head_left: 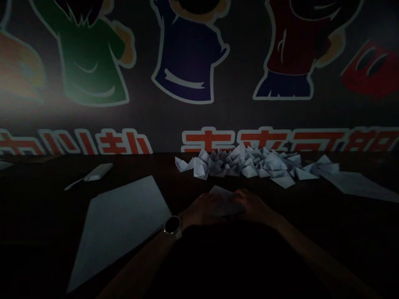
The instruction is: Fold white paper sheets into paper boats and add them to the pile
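In dim light, my left hand [202,209] and my right hand [254,206] rest close together on a folded sheet of white paper [226,202], covering its sides. A round-faced wristwatch [172,226] sits on my left wrist. Beside my left hand lies a large flat sheet of paper [120,228]. Beyond my hands, a heap of folded paper boats [240,164] spreads along the far side of the table. Another flat sheet [358,186] lies to the right of the heap.
The dark table [46,199] meets a wall with a mural of cartoon figures [187,58] and large red characters [237,140]. A pale flat object with a thin handle [93,174] lies at the far left.
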{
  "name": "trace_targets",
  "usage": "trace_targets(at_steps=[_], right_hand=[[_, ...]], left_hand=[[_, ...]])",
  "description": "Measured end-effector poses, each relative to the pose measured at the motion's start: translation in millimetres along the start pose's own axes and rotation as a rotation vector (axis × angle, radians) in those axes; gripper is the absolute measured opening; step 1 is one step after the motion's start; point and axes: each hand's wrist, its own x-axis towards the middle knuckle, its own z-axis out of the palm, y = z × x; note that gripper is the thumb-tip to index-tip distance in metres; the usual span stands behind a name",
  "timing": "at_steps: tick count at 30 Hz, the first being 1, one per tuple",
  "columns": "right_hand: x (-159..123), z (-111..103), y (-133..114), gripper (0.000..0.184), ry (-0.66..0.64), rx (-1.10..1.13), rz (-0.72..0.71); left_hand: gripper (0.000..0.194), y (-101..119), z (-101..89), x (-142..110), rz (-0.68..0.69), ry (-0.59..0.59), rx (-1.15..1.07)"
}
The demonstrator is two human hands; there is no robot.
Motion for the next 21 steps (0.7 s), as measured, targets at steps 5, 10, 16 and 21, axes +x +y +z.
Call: trace_targets(at_steps=[5,10,16,21], right_hand=[[0,1,-1,0.038,0.017,0.036,0.008],[1,3,-1,0.046,0.028,0.035,-0.005],[1,9,5,0.044,0.047,0.049,-0.005],[2,10,9,0.034,0.047,0.061,-0.016]], left_hand=[[0.051,2,-2.1,-1,0.032,-0.008,-0.070],[0.043,-1,-4.1,-3,0.045,0.005,-0.048],[0.036,-6,1.5,-3,0.044,0.006,-0.006],[0.036,-13,7.2,-1,0.029,-0.022,-0.017]])
